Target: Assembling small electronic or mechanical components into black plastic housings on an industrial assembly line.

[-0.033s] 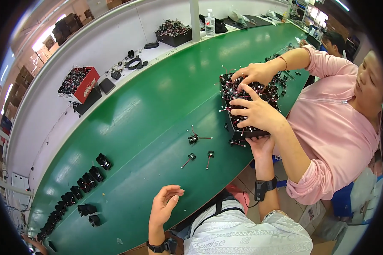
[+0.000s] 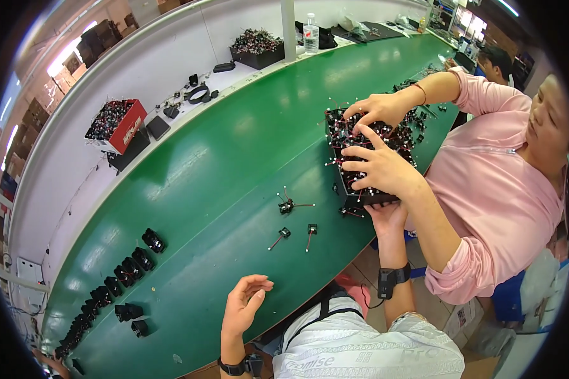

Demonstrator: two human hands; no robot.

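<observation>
My left hand [image 2: 246, 304] hovers at the table's near edge, fingers loosely bent and thumb apart, with nothing in it. Palm up, my right hand [image 2: 389, 216] supports the near end of a black box [image 2: 376, 198]; its fingers are partly hidden underneath. The box is heaped with small black parts [image 2: 354, 148] trailing red and black wires with white tips. A co-worker's two hands [image 2: 385, 167] rest with spread fingers on the heap. Between my left hand and the box lie three loose wired parts [image 2: 286, 206] on the green table [image 2: 234, 183].
A row of black pieces [image 2: 126, 270] runs along the table's left part, with two more black pieces [image 2: 128, 312] beside it. On the white shelf stand a red box [image 2: 125, 129] of wired parts, another filled black box [image 2: 259, 58] and a bottle [image 2: 311, 35]. The co-worker [image 2: 487, 189] stands at the right.
</observation>
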